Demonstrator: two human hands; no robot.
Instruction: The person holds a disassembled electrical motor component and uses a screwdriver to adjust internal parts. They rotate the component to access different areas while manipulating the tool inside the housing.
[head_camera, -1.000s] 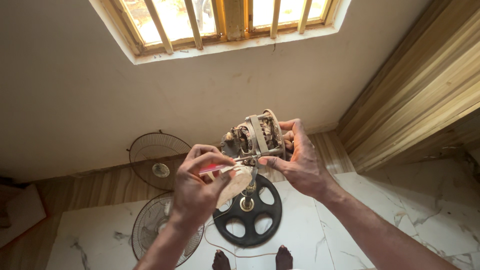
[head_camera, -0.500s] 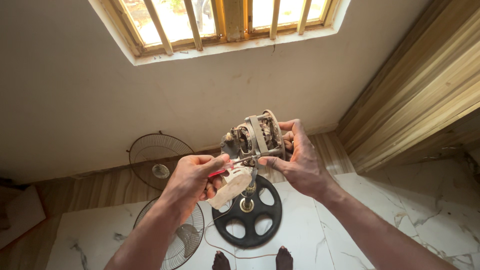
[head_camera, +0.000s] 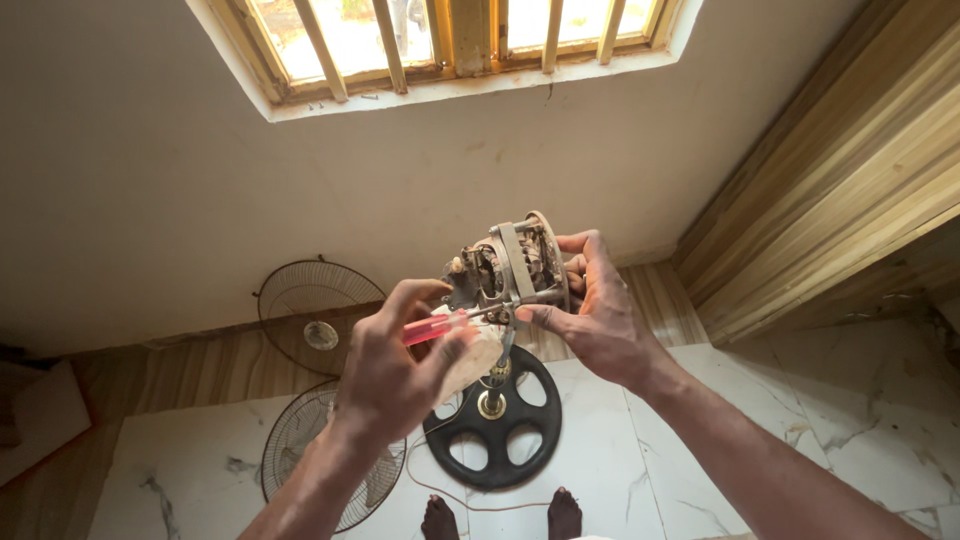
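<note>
Both your hands are full: left hand (head_camera: 385, 375) grips a red-handled screwdriver (head_camera: 440, 327), right hand (head_camera: 590, 315) clasps the bare fan motor (head_camera: 510, 265); the tip, seemingly on a screw, could slip and gouge windings.

White marble-look tile floor (head_camera: 850, 420), grey veins. On it: black round fan base (head_camera: 495, 425) w/ brass stem at centre, wire fan guard (head_camera: 300, 450) lying flat to its left, 2nd guard (head_camera: 310, 310) leaning at wall, thin cord (head_camera: 440, 490) near two bare feet (head_camera: 500, 515)
</note>
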